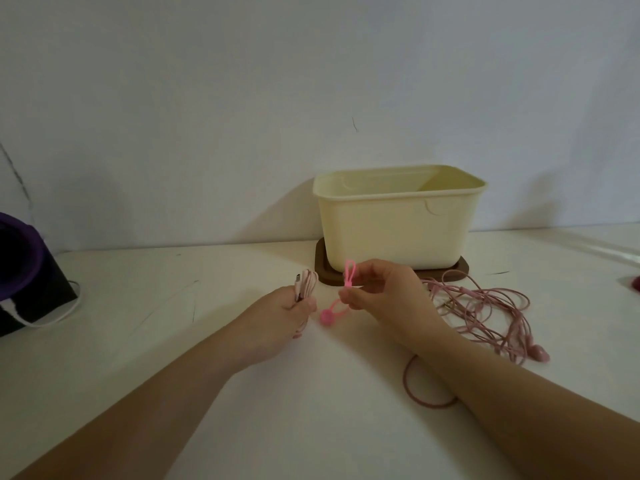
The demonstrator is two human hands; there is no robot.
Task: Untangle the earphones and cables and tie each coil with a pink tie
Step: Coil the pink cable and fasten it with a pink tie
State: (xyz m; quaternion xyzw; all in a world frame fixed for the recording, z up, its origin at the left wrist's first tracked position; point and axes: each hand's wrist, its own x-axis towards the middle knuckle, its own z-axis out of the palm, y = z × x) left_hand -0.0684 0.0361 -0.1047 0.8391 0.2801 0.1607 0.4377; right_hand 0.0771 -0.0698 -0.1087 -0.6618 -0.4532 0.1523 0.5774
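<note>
My left hand (291, 315) grips a folded coil of pale pink cable (305, 283), whose loops and a dark plug stick up above my fist. Just to its right, my right hand (377, 289) pinches a bright pink tie (348, 273) and holds it upright. A second pink tie (329, 314) lies on the white table between my hands. Right of my right hand, a loose tangle of pink earphones (485, 317) sprawls on the table, its earbuds at the near right end.
A cream plastic tub (398, 216) stands on a brown lid (322, 268) against the wall behind my hands. At the left edge are a dark box with a purple object (20, 258) and a white cable (52, 318). A reddish band (412, 386) lies by my right forearm.
</note>
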